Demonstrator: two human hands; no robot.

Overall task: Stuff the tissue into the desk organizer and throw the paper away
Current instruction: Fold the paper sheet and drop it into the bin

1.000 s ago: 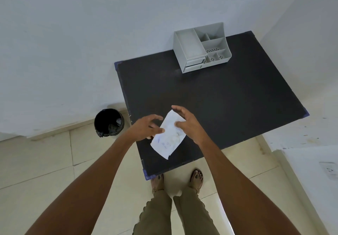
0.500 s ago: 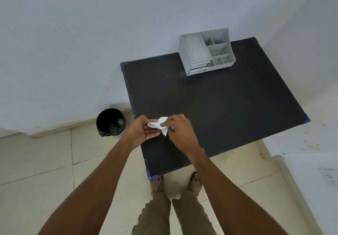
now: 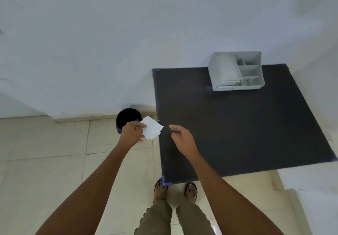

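Note:
My left hand (image 3: 132, 134) grips a folded white paper (image 3: 152, 130) off the table's left edge, right beside the black bin (image 3: 128, 117) on the floor. My right hand (image 3: 181, 136) hovers over the left part of the black table (image 3: 237, 125), fingers apart and holding nothing. The grey desk organizer (image 3: 236, 71) stands at the table's far edge against the wall; its compartments look open on top. No tissue is visible.
A white wall runs behind the table and bin. Beige floor tiles (image 3: 45, 161) lie to the left. My feet in sandals (image 3: 175, 190) stand at the table's near left corner. A white ledge (image 3: 314, 189) is at the right.
Both hands folded the paper over the table; now my right hand has let go and my left hand has carried the paper left toward the bin. The view has turned left.

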